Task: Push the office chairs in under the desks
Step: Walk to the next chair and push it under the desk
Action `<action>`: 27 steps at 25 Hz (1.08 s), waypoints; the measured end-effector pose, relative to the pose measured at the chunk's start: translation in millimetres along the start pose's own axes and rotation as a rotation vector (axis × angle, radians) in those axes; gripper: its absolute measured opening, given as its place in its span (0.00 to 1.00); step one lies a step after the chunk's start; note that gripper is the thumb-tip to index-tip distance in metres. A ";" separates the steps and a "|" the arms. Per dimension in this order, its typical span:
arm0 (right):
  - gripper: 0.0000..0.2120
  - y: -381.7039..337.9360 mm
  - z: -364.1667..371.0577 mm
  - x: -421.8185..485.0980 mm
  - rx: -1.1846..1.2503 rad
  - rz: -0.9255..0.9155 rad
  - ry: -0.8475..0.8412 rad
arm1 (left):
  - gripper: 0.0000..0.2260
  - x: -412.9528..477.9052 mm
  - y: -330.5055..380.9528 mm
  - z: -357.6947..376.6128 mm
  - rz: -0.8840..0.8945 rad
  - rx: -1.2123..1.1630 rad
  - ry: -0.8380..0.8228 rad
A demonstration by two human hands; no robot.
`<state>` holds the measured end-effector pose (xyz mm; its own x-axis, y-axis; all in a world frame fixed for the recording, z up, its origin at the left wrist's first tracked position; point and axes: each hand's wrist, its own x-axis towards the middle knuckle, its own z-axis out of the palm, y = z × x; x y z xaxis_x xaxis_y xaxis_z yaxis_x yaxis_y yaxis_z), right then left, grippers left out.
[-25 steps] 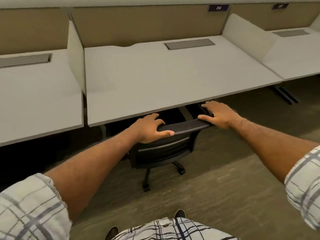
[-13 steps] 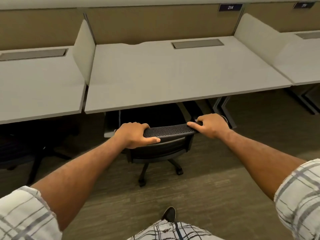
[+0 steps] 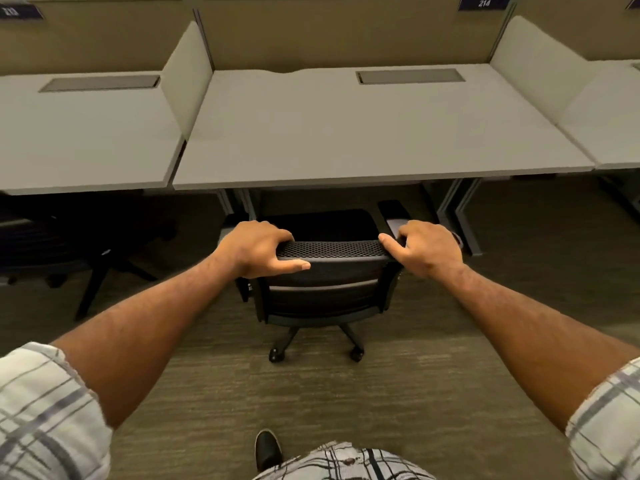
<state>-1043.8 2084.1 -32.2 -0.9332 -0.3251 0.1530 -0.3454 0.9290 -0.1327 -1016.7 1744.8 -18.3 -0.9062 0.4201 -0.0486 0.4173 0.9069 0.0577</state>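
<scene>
A black mesh-backed office chair (image 3: pixel 329 292) stands in front of the middle grey desk (image 3: pixel 363 133), its backrest facing me and its seat and armrest just short of the desk's front edge. My left hand (image 3: pixel 256 247) grips the left end of the backrest's top edge, thumb along the near side. My right hand (image 3: pixel 424 251) is closed over the right end of that edge. The chair's front half is in shadow.
A second dark chair (image 3: pixel 69 251) sits under the left desk (image 3: pixel 79 133). Grey desk legs (image 3: pixel 460 216) stand right of the held chair. White dividers (image 3: pixel 187 74) separate the desks. Brown carpet (image 3: pixel 381 403) lies around my shoe (image 3: pixel 267 448).
The chair has come back out from under the desk toward me and now sits squarer to the desk. Both hands stayed on the backrest, the right closing tighter.
</scene>
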 end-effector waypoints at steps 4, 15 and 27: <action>0.33 39.4 -10.3 -9.5 0.011 -0.033 -0.012 | 0.46 10.5 44.0 -1.2 -0.050 0.007 -0.001; 0.30 126.3 -17.7 33.5 0.013 0.007 0.005 | 0.47 96.8 76.8 -8.1 -0.061 -0.060 -0.008; 0.26 194.8 -3.3 132.3 -0.003 0.087 -0.023 | 0.45 228.5 43.3 -2.2 -0.050 -0.156 -0.071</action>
<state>-1234.2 2222.7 -34.6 -0.9617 -0.2471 0.1186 -0.2627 0.9544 -0.1418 -1205.8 1880.1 -24.8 -0.9163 0.3804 -0.1255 0.3508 0.9133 0.2070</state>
